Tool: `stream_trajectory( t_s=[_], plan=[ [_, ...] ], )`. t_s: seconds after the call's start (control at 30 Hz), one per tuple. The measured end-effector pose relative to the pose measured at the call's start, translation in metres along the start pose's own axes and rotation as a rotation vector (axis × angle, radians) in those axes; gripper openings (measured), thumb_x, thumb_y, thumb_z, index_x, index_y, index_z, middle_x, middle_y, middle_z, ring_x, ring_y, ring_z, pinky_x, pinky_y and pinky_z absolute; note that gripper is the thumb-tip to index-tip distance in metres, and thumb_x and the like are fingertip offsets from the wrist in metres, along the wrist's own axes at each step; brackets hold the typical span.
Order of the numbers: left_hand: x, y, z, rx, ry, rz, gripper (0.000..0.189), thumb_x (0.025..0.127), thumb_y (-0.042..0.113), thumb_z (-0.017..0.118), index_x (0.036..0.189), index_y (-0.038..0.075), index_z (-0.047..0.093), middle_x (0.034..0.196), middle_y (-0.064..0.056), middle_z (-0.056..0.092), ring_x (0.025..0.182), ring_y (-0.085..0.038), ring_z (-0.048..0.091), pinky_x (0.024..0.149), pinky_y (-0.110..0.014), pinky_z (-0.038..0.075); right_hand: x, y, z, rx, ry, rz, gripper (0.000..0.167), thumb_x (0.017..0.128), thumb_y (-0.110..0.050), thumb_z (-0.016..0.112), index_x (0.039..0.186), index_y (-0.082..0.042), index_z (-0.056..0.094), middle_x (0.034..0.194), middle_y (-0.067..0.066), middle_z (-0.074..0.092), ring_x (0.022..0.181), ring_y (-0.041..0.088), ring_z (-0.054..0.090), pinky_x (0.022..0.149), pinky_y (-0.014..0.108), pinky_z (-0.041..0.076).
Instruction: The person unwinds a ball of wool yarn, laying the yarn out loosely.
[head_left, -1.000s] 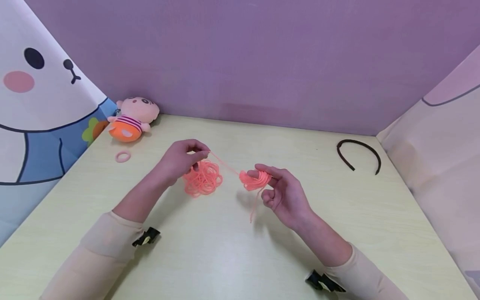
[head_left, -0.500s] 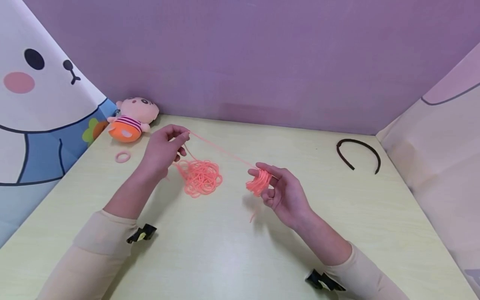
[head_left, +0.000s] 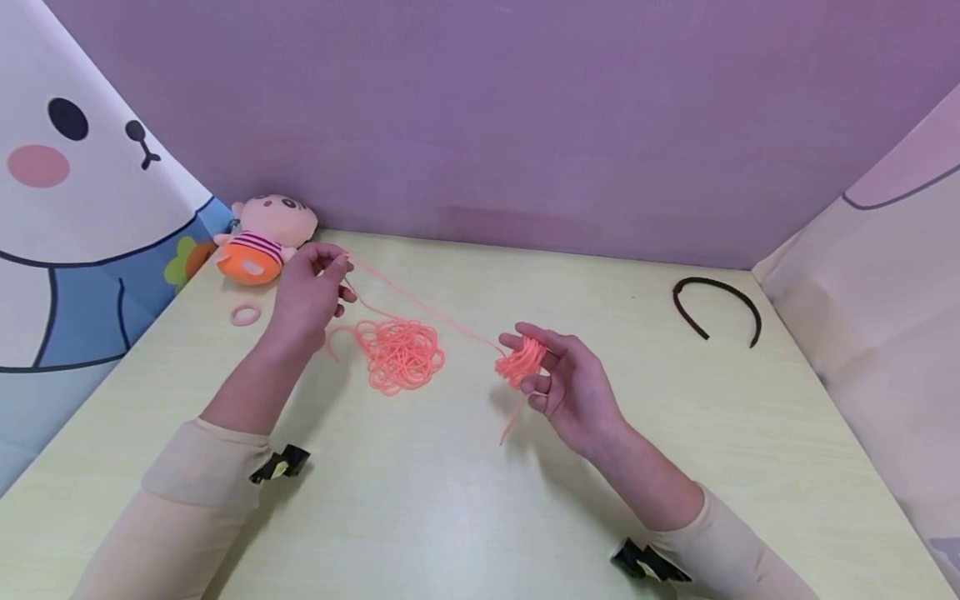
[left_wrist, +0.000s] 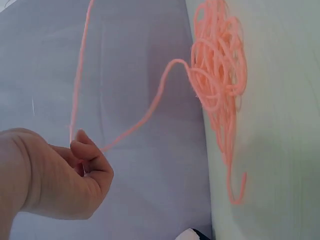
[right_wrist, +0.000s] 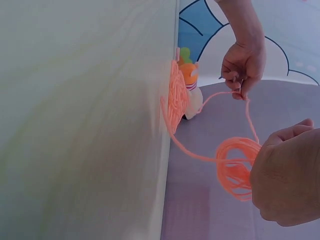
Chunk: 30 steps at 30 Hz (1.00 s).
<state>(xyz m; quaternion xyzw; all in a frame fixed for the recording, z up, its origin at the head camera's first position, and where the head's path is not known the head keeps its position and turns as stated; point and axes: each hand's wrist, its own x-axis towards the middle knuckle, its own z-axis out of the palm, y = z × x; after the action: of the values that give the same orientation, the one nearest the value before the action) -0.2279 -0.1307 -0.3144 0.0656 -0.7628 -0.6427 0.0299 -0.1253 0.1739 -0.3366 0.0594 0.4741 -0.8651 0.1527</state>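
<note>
Between thumb and fingers, my left hand (head_left: 306,292) pinches a strand of coral-pink yarn (left_wrist: 79,75), raised over the table's far left. One length runs taut across to my right hand (head_left: 577,396); another dips down to the loose tangled heap of yarn (head_left: 405,358) on the table. Several loops of yarn (head_left: 521,362) are wound round fingers of my right hand, with its lower fingers curled. A loose tail (right_wrist: 192,155) hangs from these loops. In the right wrist view the back of my right hand hides part of the coil.
A plush doll (head_left: 262,242) in orange and stripes sits at the back left, just behind my left hand. A pink ring (head_left: 245,314) lies in front of it. A dark brown headband-like arc (head_left: 720,292) lies at the back right. Purple cloth (head_left: 510,125) stands behind the table.
My left hand has moved left and away, drawing the strand out longer and lifting yarn from the heap. My right hand stays nearly in place; its loops have shifted slightly.
</note>
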Motion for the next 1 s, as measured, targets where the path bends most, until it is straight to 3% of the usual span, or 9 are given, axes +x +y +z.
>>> stream_trajectory(
  t_s=[0.1, 0.23, 0.4, 0.5, 0.67, 0.8, 1.0],
  plan=[
    [-0.003, -0.001, 0.004, 0.051, -0.071, 0.018, 0.031, 0.107, 0.015, 0.050, 0.136, 0.006, 0.048, 0.122, -0.008, 0.052, 0.070, -0.011, 0.061, 0.055, -0.022, 0.046, 0.000, 0.000, 0.000, 0.003, -0.013, 0.002, 0.040, 0.106, -0.023, 0.036, 0.137, -0.010, 0.056, 0.129, 0.006, 0.067, 0.054, 0.010, 0.058, 0.051, 0.017, 0.042],
    [-0.010, -0.003, 0.017, 0.159, -0.288, 0.067, 0.037, 0.104, 0.009, 0.053, 0.141, 0.004, 0.049, 0.134, -0.015, 0.053, 0.076, -0.019, 0.062, 0.057, -0.025, 0.049, -0.001, 0.001, 0.000, 0.010, -0.042, 0.003, 0.039, 0.106, -0.023, 0.036, 0.137, -0.009, 0.057, 0.127, 0.007, 0.068, 0.054, 0.010, 0.059, 0.051, 0.017, 0.043],
    [-0.029, -0.009, 0.042, 0.256, -0.612, 0.112, 0.026, 0.102, 0.014, 0.061, 0.128, 0.014, 0.062, 0.117, -0.012, 0.062, 0.071, -0.028, 0.060, 0.055, -0.032, 0.049, 0.000, 0.002, 0.000, 0.009, -0.095, 0.011, 0.039, 0.107, -0.025, 0.037, 0.133, -0.007, 0.059, 0.122, 0.008, 0.070, 0.054, 0.010, 0.060, 0.053, 0.018, 0.047],
    [-0.040, -0.013, 0.054, 0.276, -0.733, 0.154, 0.026, 0.101, 0.018, 0.065, 0.126, 0.022, 0.064, 0.116, -0.006, 0.063, 0.069, -0.036, 0.061, 0.054, -0.037, 0.050, 0.000, 0.002, 0.001, 0.009, -0.134, 0.020, 0.038, 0.107, -0.027, 0.038, 0.130, -0.007, 0.062, 0.121, 0.009, 0.070, 0.056, 0.010, 0.061, 0.054, 0.019, 0.049],
    [-0.053, -0.018, 0.067, 0.284, -0.809, 0.196, 0.033, 0.100, 0.019, 0.067, 0.128, 0.035, 0.064, 0.127, 0.003, 0.062, 0.076, -0.043, 0.065, 0.059, -0.048, 0.053, -0.002, 0.002, 0.001, 0.019, -0.193, 0.033, 0.040, 0.108, -0.028, 0.038, 0.132, -0.005, 0.061, 0.120, 0.009, 0.071, 0.057, 0.012, 0.063, 0.054, 0.019, 0.049],
    [-0.056, -0.020, 0.070, 0.281, -0.833, 0.211, 0.035, 0.100, 0.018, 0.066, 0.129, 0.037, 0.064, 0.127, 0.004, 0.063, 0.075, -0.043, 0.065, 0.059, -0.053, 0.053, -0.003, 0.002, 0.001, 0.015, -0.240, 0.038, 0.043, 0.109, -0.030, 0.037, 0.135, -0.003, 0.057, 0.117, 0.008, 0.072, 0.058, 0.012, 0.065, 0.053, 0.020, 0.046],
    [-0.059, -0.020, 0.073, 0.274, -0.809, 0.199, 0.014, 0.099, 0.019, 0.067, 0.111, 0.026, 0.071, 0.112, 0.000, 0.066, 0.072, -0.046, 0.062, 0.051, -0.034, 0.046, -0.003, 0.002, 0.001, 0.006, -0.229, 0.047, 0.044, 0.109, -0.032, 0.037, 0.136, -0.003, 0.058, 0.108, 0.004, 0.071, 0.057, 0.012, 0.064, 0.053, 0.020, 0.046]
  ],
)
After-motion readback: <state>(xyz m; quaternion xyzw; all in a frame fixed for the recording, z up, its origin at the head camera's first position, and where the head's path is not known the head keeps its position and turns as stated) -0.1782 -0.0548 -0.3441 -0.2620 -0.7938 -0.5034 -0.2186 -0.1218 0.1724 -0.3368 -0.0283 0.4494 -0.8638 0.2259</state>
